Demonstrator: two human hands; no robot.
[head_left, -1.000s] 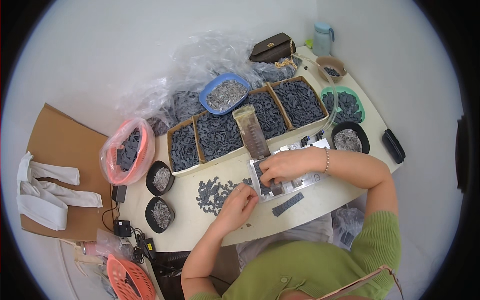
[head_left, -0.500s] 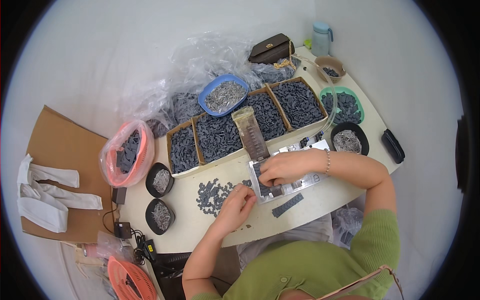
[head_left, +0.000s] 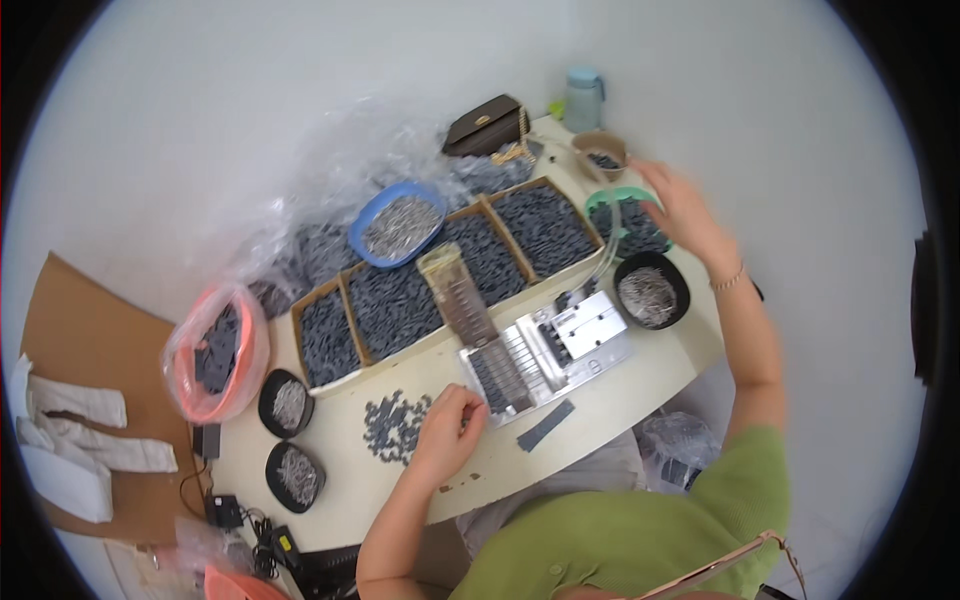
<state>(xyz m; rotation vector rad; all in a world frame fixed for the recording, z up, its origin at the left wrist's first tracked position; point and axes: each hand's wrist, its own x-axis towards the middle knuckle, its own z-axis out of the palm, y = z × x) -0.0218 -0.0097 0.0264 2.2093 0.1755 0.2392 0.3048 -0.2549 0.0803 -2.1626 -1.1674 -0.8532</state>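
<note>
Metal fixture [head_left: 546, 360] just beside the left hand [head_left: 452, 424], contact unclear

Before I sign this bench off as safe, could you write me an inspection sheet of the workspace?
Surface: pale table, with loose dark pieces scattered left of the left hand.
Work things: metal holder, more dark pieces in its left end; divided box of dark pieces behind.
Clutter: brown bag and blue bottle at the far side.
Hands: left hand curled beside the metal holder, contents unclear; right hand open at the green bowl, contact unclear.
Cables: black cables tangled by the table's left edge; clear tube near the metal holder.
Surroundings: cardboard with white cloth, left; white wall.
</note>
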